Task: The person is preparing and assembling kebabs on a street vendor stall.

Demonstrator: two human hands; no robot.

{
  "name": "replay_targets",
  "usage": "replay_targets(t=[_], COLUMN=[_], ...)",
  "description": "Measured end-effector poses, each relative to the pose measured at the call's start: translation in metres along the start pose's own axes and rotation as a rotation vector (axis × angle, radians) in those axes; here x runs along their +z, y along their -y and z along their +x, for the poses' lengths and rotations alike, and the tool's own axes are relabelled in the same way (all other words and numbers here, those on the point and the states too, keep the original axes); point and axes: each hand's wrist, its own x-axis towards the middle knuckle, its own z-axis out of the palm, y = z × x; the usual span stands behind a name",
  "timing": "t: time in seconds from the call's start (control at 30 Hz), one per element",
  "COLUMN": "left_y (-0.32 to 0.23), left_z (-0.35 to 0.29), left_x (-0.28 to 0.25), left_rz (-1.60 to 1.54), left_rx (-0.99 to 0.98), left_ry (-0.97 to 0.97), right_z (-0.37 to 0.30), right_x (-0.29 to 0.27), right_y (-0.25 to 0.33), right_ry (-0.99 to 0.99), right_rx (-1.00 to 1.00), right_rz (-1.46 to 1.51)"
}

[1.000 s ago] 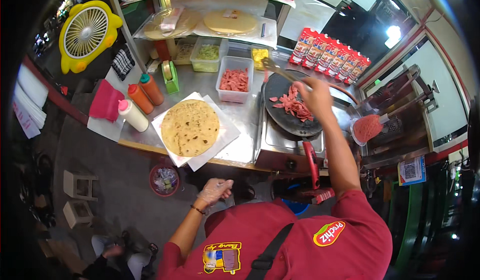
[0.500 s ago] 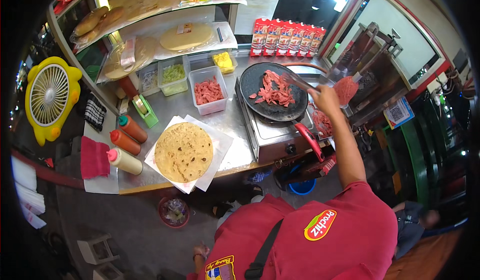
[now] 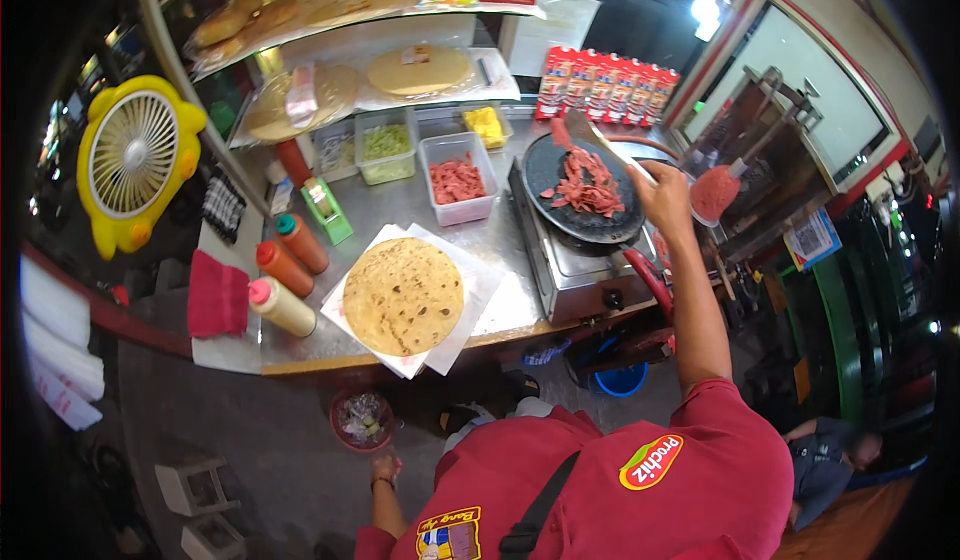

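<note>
Right hand turning red meat strips on a round black griddle pan.

Left of the pan, one round browned flatbread lies on white paper, with three squeeze bottles further left. The left hand hangs low below the counter edge, fingers loosely curled, holding nothing. The pile of red meat strips sits on the pan, just beyond the right hand, whose fingers are wrapped tight around a flat metal spatula angled over the meat.

Steel counter: shelves above it, yellow fan at its left, grey floor below, bright lamp beyond.
</note>
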Motion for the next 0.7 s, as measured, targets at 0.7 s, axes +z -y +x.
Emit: replay_targets(t=[0.7], left_y=[0.029], left_z=[-0.047], left_x=[0.078], left_rz=[1.111], left_rx=[0.806], left_ry=[0.031], right_z=[-0.018], right_x=[-0.046], right_y=[-0.048], right_ry=[0.431], right_rx=[0.033], right_rz=[-0.304])
